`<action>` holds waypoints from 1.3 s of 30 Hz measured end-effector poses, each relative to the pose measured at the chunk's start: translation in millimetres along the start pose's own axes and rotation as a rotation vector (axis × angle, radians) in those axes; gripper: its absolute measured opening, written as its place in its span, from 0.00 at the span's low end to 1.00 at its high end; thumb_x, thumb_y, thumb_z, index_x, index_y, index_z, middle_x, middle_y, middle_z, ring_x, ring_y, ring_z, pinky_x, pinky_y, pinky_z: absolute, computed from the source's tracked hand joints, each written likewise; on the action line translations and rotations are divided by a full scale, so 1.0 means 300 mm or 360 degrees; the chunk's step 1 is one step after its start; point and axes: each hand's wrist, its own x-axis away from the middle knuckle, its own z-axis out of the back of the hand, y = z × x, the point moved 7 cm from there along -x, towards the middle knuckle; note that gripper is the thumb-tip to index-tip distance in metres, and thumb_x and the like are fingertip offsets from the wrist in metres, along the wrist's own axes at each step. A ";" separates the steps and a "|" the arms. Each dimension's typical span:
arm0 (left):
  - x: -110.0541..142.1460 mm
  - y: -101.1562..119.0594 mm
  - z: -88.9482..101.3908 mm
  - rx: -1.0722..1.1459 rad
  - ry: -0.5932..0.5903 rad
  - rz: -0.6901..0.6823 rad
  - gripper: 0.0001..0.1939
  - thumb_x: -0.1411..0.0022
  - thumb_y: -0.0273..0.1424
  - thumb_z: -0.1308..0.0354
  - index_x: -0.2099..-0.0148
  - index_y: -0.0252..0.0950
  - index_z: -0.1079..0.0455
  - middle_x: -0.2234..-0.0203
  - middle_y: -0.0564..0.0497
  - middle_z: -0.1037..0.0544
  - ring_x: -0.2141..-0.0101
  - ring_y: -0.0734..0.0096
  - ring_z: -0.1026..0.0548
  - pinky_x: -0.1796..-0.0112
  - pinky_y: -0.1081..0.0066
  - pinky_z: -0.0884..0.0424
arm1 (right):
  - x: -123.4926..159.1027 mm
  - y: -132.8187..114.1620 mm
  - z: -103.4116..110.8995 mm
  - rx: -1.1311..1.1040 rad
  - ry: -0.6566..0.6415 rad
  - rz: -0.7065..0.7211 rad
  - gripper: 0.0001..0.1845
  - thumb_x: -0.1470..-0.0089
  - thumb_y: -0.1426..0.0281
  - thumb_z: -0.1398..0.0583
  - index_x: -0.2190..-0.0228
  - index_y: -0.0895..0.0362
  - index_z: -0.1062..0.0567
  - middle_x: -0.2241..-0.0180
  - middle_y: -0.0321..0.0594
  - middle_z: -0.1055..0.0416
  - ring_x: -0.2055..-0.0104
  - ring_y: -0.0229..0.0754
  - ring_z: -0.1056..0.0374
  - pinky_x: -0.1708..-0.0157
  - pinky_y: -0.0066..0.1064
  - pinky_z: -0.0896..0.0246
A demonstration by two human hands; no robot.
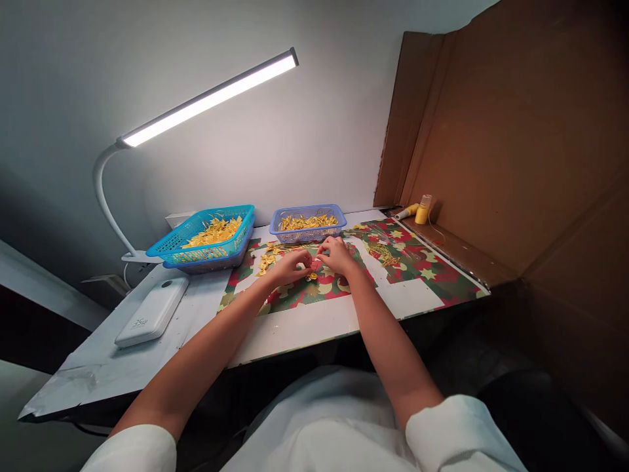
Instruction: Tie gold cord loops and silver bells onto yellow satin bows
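Note:
Over the camouflage-patterned sheet [295,298], my left hand [291,267] is closed in a pinch, with thumb and fingertips together. Close beside it, my right hand [335,254] is pinched too, its fingertips pointing at the left ones across a small gap. Whatever lies in either pinch is too small to make out. A small yellow piece [311,277] is just below the left fingertips. Left of the hands lie several loose yellow petal-like pieces [266,263], and behind them a row of thin yellow strands [287,248].
Behind the hands stands a purple basket [308,234] of yellow pieces. A blue basket [167,244] with more stands left, near a white power bank [153,311]. A lit lamp [211,98] reaches overhead. Yellow strands [384,255], a small bottle [422,211] and cardboard [491,144] are right.

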 end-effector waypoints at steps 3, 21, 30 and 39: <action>0.004 0.006 0.001 0.0026 0.0029 0.0009 0.06 0.43 0.35 0.45 0.67 0.38 0.36 0.70 0.53 0.27 0.69 0.70 0.29 0.65 0.71 0.33 | -0.002 0.007 -0.002 0.0000 0.0021 -0.0010 0.04 0.46 0.71 0.39 0.72 0.53 0.23 0.61 0.40 0.30 0.53 0.47 0.41 0.54 0.39 0.46; 0.048 0.010 0.001 0.0049 0.0378 0.0170 0.04 0.50 0.25 0.50 0.71 0.39 0.39 0.72 0.54 0.30 0.66 0.67 0.32 0.62 0.69 0.34 | -0.002 0.010 0.005 -0.0200 0.0074 0.0130 0.05 0.47 0.75 0.42 0.72 0.56 0.26 0.69 0.35 0.27 0.66 0.38 0.34 0.65 0.28 0.44; 0.064 0.002 -0.002 0.0105 0.0378 0.0249 0.03 0.50 0.26 0.49 0.71 0.39 0.37 0.72 0.54 0.28 0.67 0.68 0.31 0.63 0.69 0.33 | -0.008 0.021 0.002 -0.0227 0.0083 0.0137 0.05 0.47 0.75 0.42 0.72 0.56 0.26 0.69 0.35 0.26 0.66 0.38 0.34 0.64 0.28 0.44; 0.060 -0.005 -0.015 0.0159 0.0357 0.0211 0.04 0.48 0.28 0.49 0.66 0.39 0.36 0.72 0.55 0.28 0.68 0.69 0.30 0.67 0.72 0.35 | -0.009 0.011 -0.012 -0.0238 0.0033 0.0174 0.06 0.46 0.74 0.43 0.71 0.56 0.26 0.69 0.35 0.26 0.66 0.37 0.33 0.67 0.26 0.43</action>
